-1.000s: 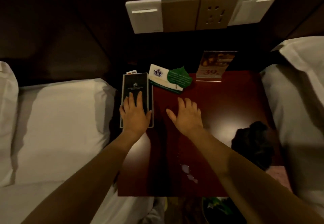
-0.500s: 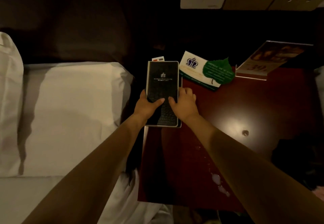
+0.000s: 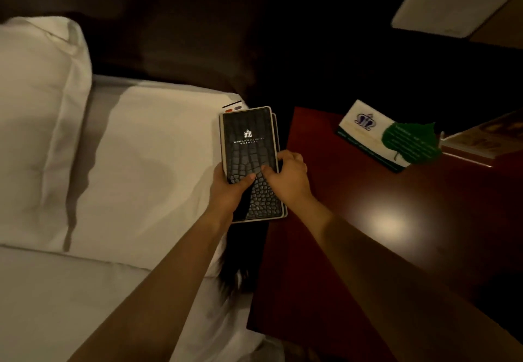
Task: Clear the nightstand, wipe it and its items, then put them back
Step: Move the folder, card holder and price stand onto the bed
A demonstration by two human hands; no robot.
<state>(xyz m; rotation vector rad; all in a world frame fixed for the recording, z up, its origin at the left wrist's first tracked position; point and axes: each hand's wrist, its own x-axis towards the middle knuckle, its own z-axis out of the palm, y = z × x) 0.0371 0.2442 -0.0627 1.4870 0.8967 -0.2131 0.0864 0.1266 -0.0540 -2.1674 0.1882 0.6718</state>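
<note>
White bed (image 3: 141,163) lies left of the dark red bench (image 3: 382,248). Just off the bench's left edge, both hands grip a black crocodile-pattern folder (image 3: 249,140): left hand (image 3: 229,189) and right hand (image 3: 291,177), thumbs on its cover. At the bench's back stands a white tent card (image 3: 365,126), with a green leaf card (image 3: 407,140) against it.

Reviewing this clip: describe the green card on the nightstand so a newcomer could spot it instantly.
Start at the dark red nightstand right of the white bed. Near its far edge lies a white card with a purple crown logo; the green card overlaps its right end. It alone is leaf-shaped, with a stem.
</note>
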